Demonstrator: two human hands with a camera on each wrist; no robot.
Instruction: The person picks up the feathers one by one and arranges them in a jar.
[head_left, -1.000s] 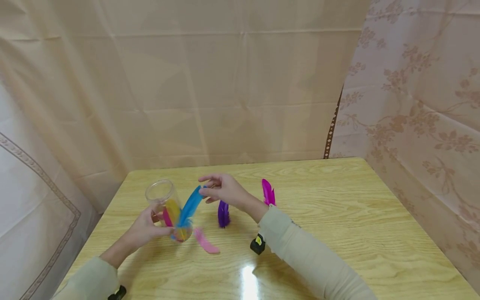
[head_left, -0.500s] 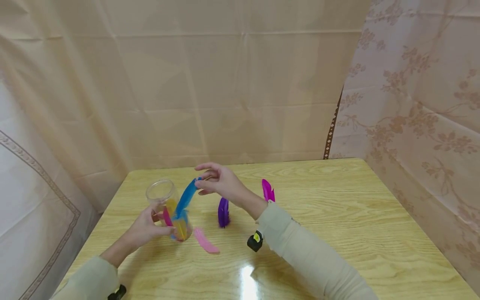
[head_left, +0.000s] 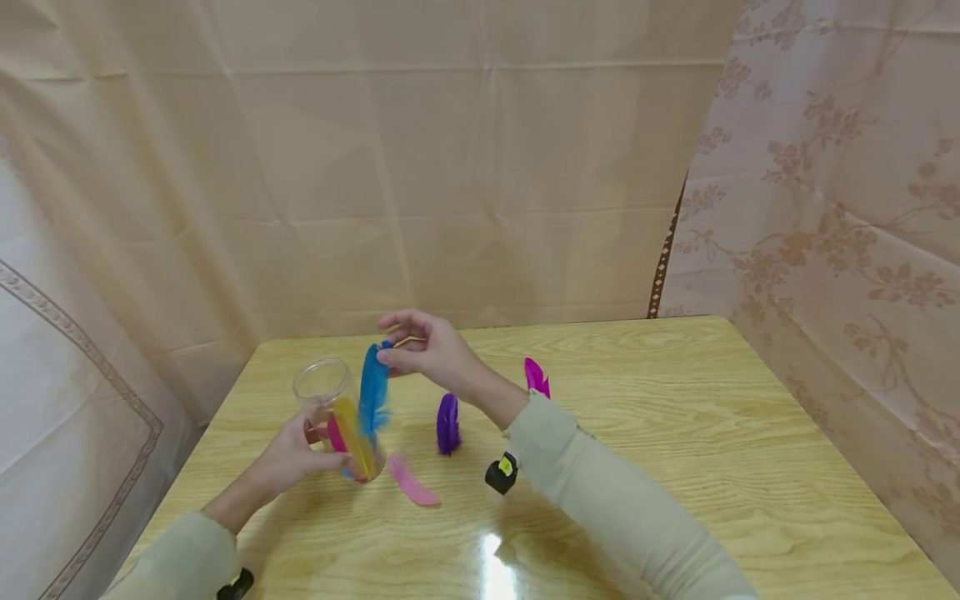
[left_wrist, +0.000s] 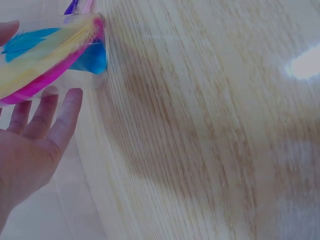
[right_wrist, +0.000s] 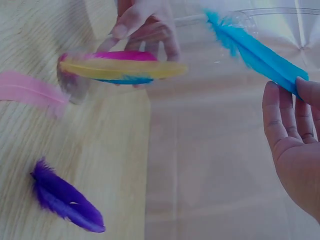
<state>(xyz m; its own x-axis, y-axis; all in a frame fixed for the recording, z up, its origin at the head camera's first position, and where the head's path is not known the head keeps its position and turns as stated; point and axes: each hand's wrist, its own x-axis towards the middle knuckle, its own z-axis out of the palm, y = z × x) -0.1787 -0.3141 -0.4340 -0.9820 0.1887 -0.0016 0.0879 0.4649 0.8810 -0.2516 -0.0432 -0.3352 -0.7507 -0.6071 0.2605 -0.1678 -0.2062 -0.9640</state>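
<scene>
My left hand grips a clear, tall jar standing on the table at left, its open mouth upward. Through its wall show a yellow feather, a magenta feather and a blue one. My right hand pinches another blue feather by one end, between thumb and fingertips. That feather hangs down just right of the jar's rim, its fluffy end lowest and overlapping the jar in the head view.
Right of the jar lie a pale pink feather and a purple feather. A bright magenta feather lies farther right, partly behind my right sleeve. Curtains stand behind the wooden table.
My right hand has risen and moved left and away from me, bringing the blue feather from a slant to nearly upright beside the jar. My left hand and the jar have stayed put.
</scene>
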